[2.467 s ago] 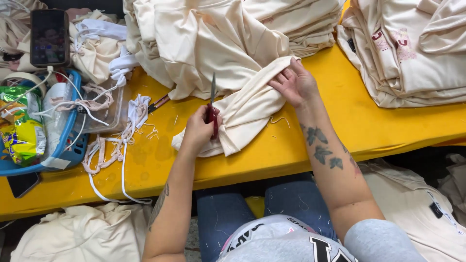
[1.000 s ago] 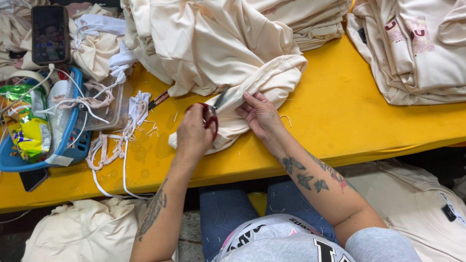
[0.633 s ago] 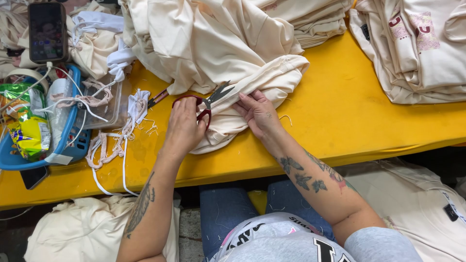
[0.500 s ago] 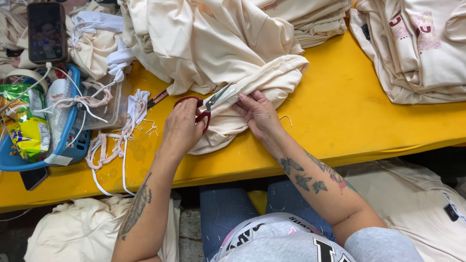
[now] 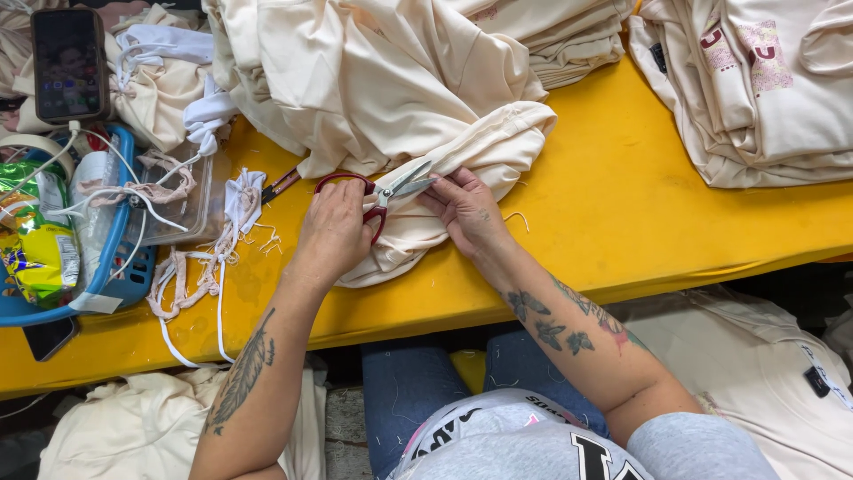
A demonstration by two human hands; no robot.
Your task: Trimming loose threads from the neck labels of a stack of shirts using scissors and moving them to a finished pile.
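Since the earliest frame, right hand (image 5: pixel 468 209) has come off the far end of the cream garment (image 5: pixel 462 169) and now pinches its rolled edge just beside the blades; left hand (image 5: pixel 336 233) has swung the red-handled scissors (image 5: pixel 384 189) from upright to nearly flat.

Scissors lie on the garment's folded end, at the near edge of the big cream pile. Long axis runs left-low to right-high, tips pointing at the right hand's fingertips, almost touching them. Blades slightly parted. Left hand grasps the scissors, fingers through the red loops. Right hand clamps fabric under thumb and fingers. Both hands close to the cut point; the right is nearer the tips.

Yellow table (image 5: pixel 622 231) underneath, loose thread bits on it.

Left side: blue basket (image 5: pixel 133 280) holding a green-and-yellow snack bag (image 5: pixel 31 240) and a clear bottle; a phone (image 5: pixel 69 64) propped behind, screen lit, white cable trailing. White drawcord scraps (image 5: pixel 209 267) lie beside the basket.

Right far corner: folded cream garments (image 5: pixel 764 89) with red and pink prints.
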